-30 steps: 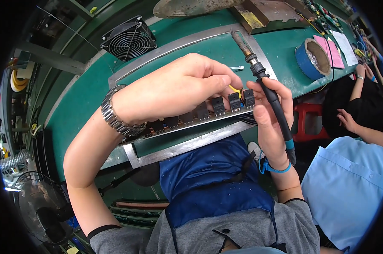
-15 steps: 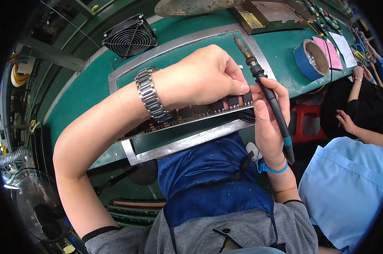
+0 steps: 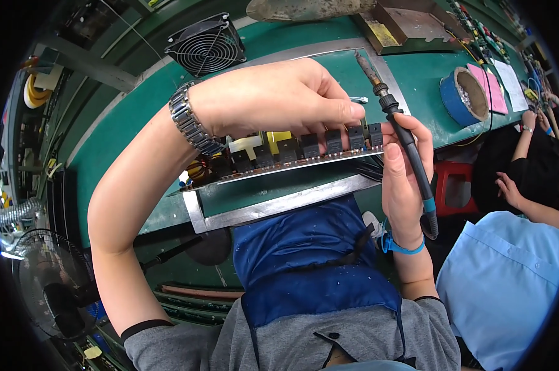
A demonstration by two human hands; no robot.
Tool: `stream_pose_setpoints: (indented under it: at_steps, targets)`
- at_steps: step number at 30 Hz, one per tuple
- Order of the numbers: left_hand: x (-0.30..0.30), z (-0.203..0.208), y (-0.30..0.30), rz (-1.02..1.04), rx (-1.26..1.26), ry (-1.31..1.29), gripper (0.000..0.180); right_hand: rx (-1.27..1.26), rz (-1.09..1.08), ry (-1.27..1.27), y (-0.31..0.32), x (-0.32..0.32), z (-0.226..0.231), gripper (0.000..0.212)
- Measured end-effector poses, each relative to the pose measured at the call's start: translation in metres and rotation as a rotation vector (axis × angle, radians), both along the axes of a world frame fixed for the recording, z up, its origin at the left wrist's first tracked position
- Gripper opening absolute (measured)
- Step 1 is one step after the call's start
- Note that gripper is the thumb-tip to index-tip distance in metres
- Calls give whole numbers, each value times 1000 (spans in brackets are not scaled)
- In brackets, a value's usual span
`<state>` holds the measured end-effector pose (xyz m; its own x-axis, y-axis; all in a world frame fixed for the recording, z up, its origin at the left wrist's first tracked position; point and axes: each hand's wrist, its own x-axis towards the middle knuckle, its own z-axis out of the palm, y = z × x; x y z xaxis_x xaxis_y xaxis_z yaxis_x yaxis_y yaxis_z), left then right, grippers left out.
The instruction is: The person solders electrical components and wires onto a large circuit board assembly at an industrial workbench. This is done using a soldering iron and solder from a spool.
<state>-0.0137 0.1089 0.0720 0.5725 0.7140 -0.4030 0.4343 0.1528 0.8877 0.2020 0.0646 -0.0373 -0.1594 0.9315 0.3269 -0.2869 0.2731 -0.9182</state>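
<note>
A circuit board [image 3: 304, 162] is held edge-on above the bench, with a row of black components [image 3: 310, 145] along it and yellow-wrapped parts further left. My right hand [image 3: 403, 179] grips the board's right end between thumb and fingers. It also holds a soldering iron [image 3: 415, 154], tip pointing up and away. My left hand [image 3: 298, 96] arches over the board with thumb and fingers closed near its right end. Its fingertips are partly hidden behind the black components, and what they pinch cannot be made out. A small white connector [image 3: 359, 100] shows just behind the left thumb.
A metal frame [image 3: 285, 201] lies on the green bench under the board. A black fan [image 3: 206, 52] stands at the back left, a metal tray [image 3: 409, 28] at the back right. Right of me are a blue round container [image 3: 464, 96], papers and another person in light blue [image 3: 508, 272].
My left hand has lifted slightly and its wrist has shifted left, uncovering more of the board's components. The white connector has come into sight. My right hand still holds the board and soldering iron.
</note>
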Motion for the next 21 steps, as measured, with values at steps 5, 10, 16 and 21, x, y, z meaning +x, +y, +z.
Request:
stream_pose_setpoints:
  at_steps: [5, 10, 16, 21]
  targets:
    - [-11, 3, -4, 5, 27, 82, 35, -12, -20, -20, 0, -2, 1, 40]
    - [-10, -8, -7, 59, -51, -3, 27, -6, -43, -53, -1, -4, 4, 40]
    - [-26, -9, -15, 142, 151, 18, 42, -19, -72, -20, 0, -10, 5, 40]
    - [-69, 7, -30, 183, 46, 66, 52, -23, -79, -10, 3, -10, 3, 38]
